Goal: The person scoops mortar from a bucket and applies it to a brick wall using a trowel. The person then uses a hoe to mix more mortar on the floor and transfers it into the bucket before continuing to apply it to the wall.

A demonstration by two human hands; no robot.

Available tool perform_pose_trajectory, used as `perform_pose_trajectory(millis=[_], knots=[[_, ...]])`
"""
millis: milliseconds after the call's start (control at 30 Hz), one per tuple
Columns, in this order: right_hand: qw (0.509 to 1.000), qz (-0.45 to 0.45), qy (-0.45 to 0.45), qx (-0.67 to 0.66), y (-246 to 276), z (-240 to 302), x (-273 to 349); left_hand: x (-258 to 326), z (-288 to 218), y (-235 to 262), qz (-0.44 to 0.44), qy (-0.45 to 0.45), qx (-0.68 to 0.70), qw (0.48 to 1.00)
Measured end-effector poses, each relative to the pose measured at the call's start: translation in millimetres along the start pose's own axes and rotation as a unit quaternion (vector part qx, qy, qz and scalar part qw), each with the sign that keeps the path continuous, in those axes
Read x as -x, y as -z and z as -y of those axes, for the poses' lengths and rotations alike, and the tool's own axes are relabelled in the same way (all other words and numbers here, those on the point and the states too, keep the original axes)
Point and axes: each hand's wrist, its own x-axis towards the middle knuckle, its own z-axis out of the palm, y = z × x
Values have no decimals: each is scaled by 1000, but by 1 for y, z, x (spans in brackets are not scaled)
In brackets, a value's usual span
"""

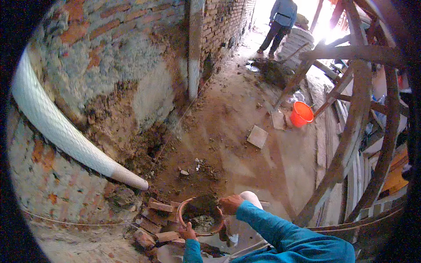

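Honestly, left hand (188,232) pinches the round orange-brown pan (179,212) by its rim. Right hand (230,204) grips the opposite edge, probably keeping lumpy grey mortar (202,223) level

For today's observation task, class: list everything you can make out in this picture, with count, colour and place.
Pan: one, reddish-brown rim, bottom centre
Mortar-like mix: one mass, grey, inside the pan
Loose bricks: several, reddish-brown, left of the pan
Mesh-textured pole: one, white, left
Post: one, pale grey, against the wall
Wall: one, red and grey, left
Floor: one, brown, centre
Flat slabs: at least two, greyish-tan, left of the bucket
Bucket: one, orange-red, right of centre
Dark heap: one, brown, near the sacks
Sacks: stacked, uncountable, whitish, top
Co-worker: one, blue top, beside the sacks
Timber frame: one, brown, right
Left hand: one, teal sleeve, at the pan's near rim
Right hand: one, teal sleeve, at its right rim
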Motion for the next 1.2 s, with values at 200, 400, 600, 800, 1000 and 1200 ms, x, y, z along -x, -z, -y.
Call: perform_pose_trajectory(millis=[200,400,600,800,1000,1200], knots=[[997,-1,-19,-77,69,26,82,71,-133,21,45,-17,-70,996],[992,-8,-65,-111,150,50,168,119,-264,48,34,-62,-73,995],[948,-136,-99,-268,235,84,258,153,-389,57,55,3,-74,996],[913,-191,-58,-355,288,44,246,132,-458,4,87,6,30,996],[896,-205,-23,-394,371,-37,179,93,-504,-104,87,-26,-82,992],[900,-234,-54,-363,470,-110,164,63,-596,-227,116,-16,-115,986]])
